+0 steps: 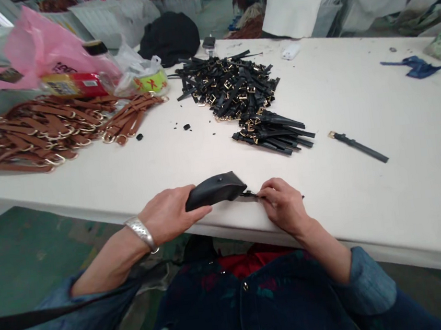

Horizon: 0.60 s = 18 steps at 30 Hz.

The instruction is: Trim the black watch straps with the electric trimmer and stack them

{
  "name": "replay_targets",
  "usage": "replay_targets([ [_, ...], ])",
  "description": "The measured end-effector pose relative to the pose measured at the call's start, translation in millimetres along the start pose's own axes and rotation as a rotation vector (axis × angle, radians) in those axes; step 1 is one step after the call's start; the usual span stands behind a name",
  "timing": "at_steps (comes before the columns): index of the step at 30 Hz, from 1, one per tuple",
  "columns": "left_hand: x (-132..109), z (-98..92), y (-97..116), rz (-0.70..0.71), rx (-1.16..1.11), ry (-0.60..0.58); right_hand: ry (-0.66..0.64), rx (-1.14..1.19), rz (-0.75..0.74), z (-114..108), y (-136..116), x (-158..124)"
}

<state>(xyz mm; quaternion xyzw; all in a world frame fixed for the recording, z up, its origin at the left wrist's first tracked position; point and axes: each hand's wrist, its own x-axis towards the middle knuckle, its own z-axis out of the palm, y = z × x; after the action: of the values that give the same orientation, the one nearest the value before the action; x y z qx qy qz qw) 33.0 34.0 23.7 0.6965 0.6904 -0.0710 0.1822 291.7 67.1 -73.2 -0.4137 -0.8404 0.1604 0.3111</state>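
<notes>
My left hand (170, 210) is wrapped round a black hair clipper (217, 189), its head pointing right. Just past that head, a short black strap (249, 194) lies between the clipper and my right hand (282, 203). The fingertips of my right hand pinch this strap, hiding much of it; whether the clipper touches it I cannot tell. Beyond my hands lies a bundle of black buckle straps (276, 132), in front of a larger heap of black straps (231, 82) with gold buckles. One single black strap (358, 146) rests apart on the right.
Brown buckle straps (39, 129) are piled at the left of the white table (188, 158). Behind them stand a pink plastic bag (40, 45) and a jar. A black cap (169, 36), a blue cloth scrap (415, 67) and small black bits are also there. A person stands across the table.
</notes>
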Motion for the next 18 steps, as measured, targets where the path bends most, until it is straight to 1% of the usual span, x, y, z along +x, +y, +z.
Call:
replay_targets([
  [2,-11,-0.9,-5,-0.005,0.011,-0.037,-0.005,-0.043,-0.079,-1,-3,-4],
  [4,-20,0.9,-8,-0.006,0.030,-0.071,-0.017,-0.013,-0.119,-1,-6,-7],
  [8,-26,8.0,-8,0.005,0.059,-0.102,-0.053,0.087,-0.113,0,-6,-8],
  [10,-23,9.9,-6,0.007,0.076,-0.094,-0.067,0.123,-0.085,0,-6,-7],
  [13,-12,8.9,0,0.021,0.106,-0.077,-0.094,0.154,-0.024,0,-4,-5],
  [18,10,5.0,10,0.026,0.121,-0.066,-0.105,0.094,0.069,4,-7,-3],
])
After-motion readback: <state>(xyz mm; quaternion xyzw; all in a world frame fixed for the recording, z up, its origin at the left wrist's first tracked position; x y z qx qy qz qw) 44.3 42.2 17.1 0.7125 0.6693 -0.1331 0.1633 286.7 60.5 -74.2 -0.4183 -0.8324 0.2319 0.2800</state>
